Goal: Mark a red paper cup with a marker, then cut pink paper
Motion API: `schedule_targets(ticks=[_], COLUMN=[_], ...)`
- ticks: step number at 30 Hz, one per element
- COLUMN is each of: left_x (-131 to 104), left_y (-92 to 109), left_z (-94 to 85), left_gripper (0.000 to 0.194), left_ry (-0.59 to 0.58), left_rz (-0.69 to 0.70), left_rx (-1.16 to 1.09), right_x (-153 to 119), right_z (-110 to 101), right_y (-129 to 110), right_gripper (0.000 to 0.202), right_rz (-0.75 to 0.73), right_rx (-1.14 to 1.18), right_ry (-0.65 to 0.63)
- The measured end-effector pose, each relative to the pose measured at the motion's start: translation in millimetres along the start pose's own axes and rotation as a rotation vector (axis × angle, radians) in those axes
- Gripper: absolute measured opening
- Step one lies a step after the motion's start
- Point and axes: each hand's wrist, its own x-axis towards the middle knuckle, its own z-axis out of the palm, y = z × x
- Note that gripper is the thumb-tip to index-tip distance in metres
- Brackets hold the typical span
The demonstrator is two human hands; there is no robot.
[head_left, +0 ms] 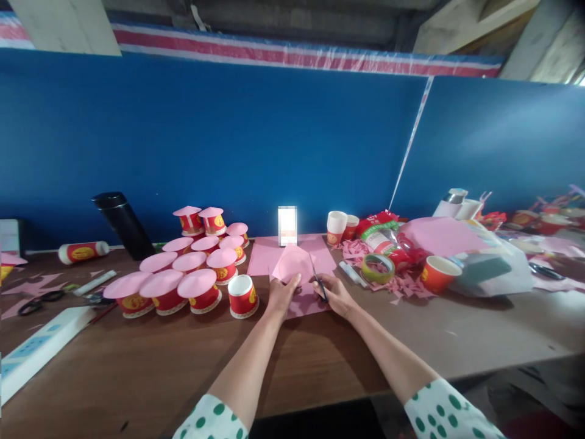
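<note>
My left hand (283, 295) pinches the lower edge of a pink paper piece (294, 264) that shows a round outline. In my right hand (336, 295) is a pair of scissors (322, 286), its blades pointing up along the paper's right edge. Whether the blades touch the paper is hard to see. Pink sheets (265, 256) lie flat on the table beneath both hands. Left of my left hand stands an uncovered red paper cup (244, 297) with its white end up. Beyond it are several red cups topped with pink paper cones (197, 283).
A black bottle (123, 225) and a power strip (46, 347) are at the left. On the right sit a tape roll (378, 269), pink scraps (409, 285), a red-and-green plastic bag (379, 235) and an orange-red cup (439, 274). A blue partition (274, 134) stands behind the table.
</note>
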Motion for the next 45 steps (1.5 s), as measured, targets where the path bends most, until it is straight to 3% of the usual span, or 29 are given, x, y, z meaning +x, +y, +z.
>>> schedule_targets(ticks=[18,32,45], left_x=[1.7,2.5,0.4], left_y=[-2.4,-3.2,-0.9], left_z=[-0.4,-0.2,-0.8], left_gripper=[0.040,0.030,0.034], left_ry=[-0.013,0.019,0.002], left_rz=[0.009,-0.013,-0.017], left_rx=[-0.041,0.019,-0.015], right_x=[0.6,0.7,1.6], right_z=[0.9,0.0,-1.1], right_y=[-1.0,2.3,2.4], right_gripper=[0.041,0.041,0.041], right_rz=[-0.022,-0.021,-0.013], right_rx=[-0.021,0.019,-0.025], right_ry=[0.026,0.001,0.022])
